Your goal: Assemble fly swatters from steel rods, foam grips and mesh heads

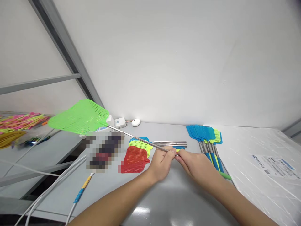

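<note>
A fly swatter with a bright green mesh head (80, 117) and a thin metal rod (134, 136) slants up to the left above the table. My left hand (161, 164) is closed around the rod near its lower end. Close beside it, my right hand (196, 163) pinches the rod's end, and its fingers partly hide what is there. Behind my hands lie several metal rods (170, 143) and a blue handle (180, 147). Left of my hands, loose swatter heads in red (136, 158), yellow (141, 144) and blue (145, 138) overlap on the table.
Several blue and yellow fly swatters (202, 132) lie stacked at right, near a green handle (225, 175). A plastic-wrapped white panel (263, 141) covers the far right. Left are a blurred-out item (105, 152), white cables (54, 185), a white mouse (135, 122) and a metal frame (68, 56).
</note>
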### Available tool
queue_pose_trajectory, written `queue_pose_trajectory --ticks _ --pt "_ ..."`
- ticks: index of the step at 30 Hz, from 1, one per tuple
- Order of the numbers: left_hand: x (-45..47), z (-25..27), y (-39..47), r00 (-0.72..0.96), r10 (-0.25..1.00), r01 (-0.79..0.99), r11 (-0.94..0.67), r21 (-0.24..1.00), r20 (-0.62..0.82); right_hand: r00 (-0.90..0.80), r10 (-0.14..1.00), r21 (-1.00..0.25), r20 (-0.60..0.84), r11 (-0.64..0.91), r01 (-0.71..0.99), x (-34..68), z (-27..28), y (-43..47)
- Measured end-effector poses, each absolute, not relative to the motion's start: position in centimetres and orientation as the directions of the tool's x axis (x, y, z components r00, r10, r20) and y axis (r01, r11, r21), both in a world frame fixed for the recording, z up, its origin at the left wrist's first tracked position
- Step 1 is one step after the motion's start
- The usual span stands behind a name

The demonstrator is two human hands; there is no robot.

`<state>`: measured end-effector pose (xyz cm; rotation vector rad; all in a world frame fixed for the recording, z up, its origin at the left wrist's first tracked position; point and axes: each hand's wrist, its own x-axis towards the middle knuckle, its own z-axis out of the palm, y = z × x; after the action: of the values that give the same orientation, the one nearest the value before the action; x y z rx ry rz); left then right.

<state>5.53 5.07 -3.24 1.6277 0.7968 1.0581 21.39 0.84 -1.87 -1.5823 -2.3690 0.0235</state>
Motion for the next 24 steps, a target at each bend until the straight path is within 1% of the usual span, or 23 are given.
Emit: queue_pose_trajectory --ticks 3,7,9,11,13,15,17,20,22,24 --pt "4.7 -2.6 5.7 0.323 0.893 0.020 -0.338 0.941 0.314 -0.333 0.910 -0.139 0.246 0.373 0.917 21.4 -1.5 1.0" --pt "3.6 -1.8 6.8 0.223 0.910 -0.001 -0.360 0.933 0.351 -0.335 0.911 -0.109 0.241 0.369 0.923 22.0 -0.9 1.1" --pt "3.0 -1.4 7.6 0.107 0.908 -0.083 -0.397 0.914 0.404 -0.326 0.917 -0.100 0.230 0.356 0.929 22.6 -0.6 1.3" --pt "2.5 -0.9 8.5 -0.012 0.903 -0.162 -0.426 0.890 0.430 -0.307 0.926 -0.092 0.220 0.333 0.938 23.3 -0.5 1.5" --pt "1.9 -0.2 9.3 -0.092 0.893 -0.230 -0.450 0.863 0.441 -0.301 0.932 -0.097 0.203 0.325 0.941 24.3 -0.4 1.8" --pt "1.5 0.4 9.7 -0.115 0.888 -0.281 -0.458 0.843 0.445 -0.301 0.938 -0.133 0.174 0.325 0.936 25.2 -0.4 2.2" --pt "1.5 0.6 9.6 -0.099 0.893 -0.305 -0.448 0.840 0.440 -0.297 0.943 -0.197 0.152 0.323 0.926 26.1 -0.3 2.6" --pt "2.0 0.0 9.0 -0.105 0.913 -0.306 -0.406 0.861 0.393 -0.272 0.946 -0.262 0.176 0.312 0.913 27.2 -0.4 3.2" --pt "2.6 -1.0 8.6 -0.106 0.934 -0.310 -0.358 0.881 0.342 -0.264 0.939 -0.248 0.221 0.316 0.916 27.6 -0.7 3.4" --pt "3.3 -2.1 8.2 -0.059 0.950 -0.302 -0.310 0.901 0.307 -0.279 0.923 -0.209 0.265 0.338 0.918 27.6 -1.0 3.5"
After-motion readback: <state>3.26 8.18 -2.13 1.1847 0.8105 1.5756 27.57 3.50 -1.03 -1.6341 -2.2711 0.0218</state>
